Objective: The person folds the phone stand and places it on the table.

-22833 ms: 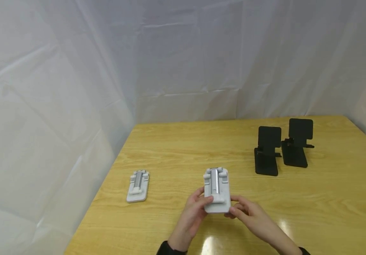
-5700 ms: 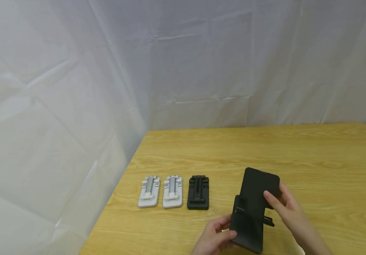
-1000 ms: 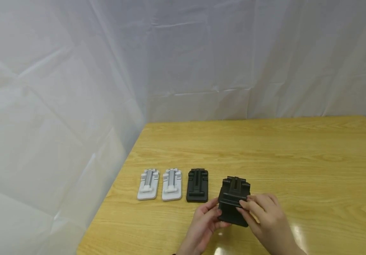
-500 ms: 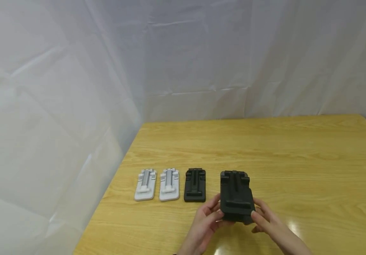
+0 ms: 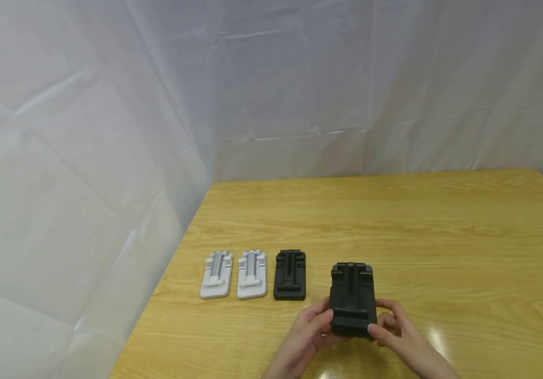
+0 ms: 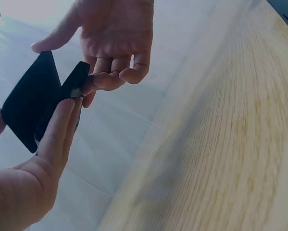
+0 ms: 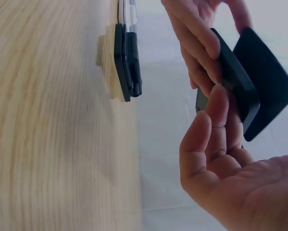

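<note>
Both hands hold a black folding phone stand (image 5: 352, 295) above the table, right of the middle. My left hand (image 5: 303, 334) grips its left side, with the thumb on the near left edge. At the near right corner, my right hand (image 5: 404, 337) pinches it between thumb and fingers. In the left wrist view the stand's two plates (image 6: 31, 103) meet at a narrow angle, a gap between them. The right wrist view also shows the tilted plate (image 7: 264, 82) apart from the base. Fingers of both hands lie along the base's underside.
Left of the held stand, a folded black phone stand (image 5: 290, 276) lies flat on the wooden table (image 5: 394, 221). Beside it in a row are two folded white phone stands, a middle one (image 5: 252, 276) and a leftmost one (image 5: 217, 276). White sheeting (image 5: 290, 95) hangs behind and to the left.
The black stand, unfolded several seconds ago, has its plates folded closer together. In the last half second it has lowered slightly toward me. The right hand has shifted to its near right corner.
</note>
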Demonstrator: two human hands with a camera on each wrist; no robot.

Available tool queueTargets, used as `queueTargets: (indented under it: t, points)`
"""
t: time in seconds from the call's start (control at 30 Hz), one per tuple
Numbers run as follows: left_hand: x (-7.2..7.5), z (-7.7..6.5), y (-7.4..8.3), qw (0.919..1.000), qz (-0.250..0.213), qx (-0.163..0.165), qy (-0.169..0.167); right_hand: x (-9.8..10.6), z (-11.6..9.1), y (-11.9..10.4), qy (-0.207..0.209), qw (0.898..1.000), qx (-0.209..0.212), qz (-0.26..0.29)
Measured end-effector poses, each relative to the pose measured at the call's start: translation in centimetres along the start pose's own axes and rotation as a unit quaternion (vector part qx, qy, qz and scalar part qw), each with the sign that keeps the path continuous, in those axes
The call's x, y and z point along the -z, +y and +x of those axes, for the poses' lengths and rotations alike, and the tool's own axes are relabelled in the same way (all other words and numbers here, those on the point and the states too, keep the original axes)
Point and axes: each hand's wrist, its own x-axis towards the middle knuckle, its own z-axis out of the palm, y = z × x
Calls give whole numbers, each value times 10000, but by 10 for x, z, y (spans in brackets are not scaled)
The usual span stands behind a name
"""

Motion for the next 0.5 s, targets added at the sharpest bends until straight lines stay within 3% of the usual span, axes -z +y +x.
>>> queueTargets:
  t: [0.33,0.5]
  points:
    - [1,-2,-2,9994,-250,-210,-113,-2,-2,2,-55,9998,147,102]
    - [-1,-1,0,9999,-106,-92,63,-2,-2,1,79,9999,57,83]
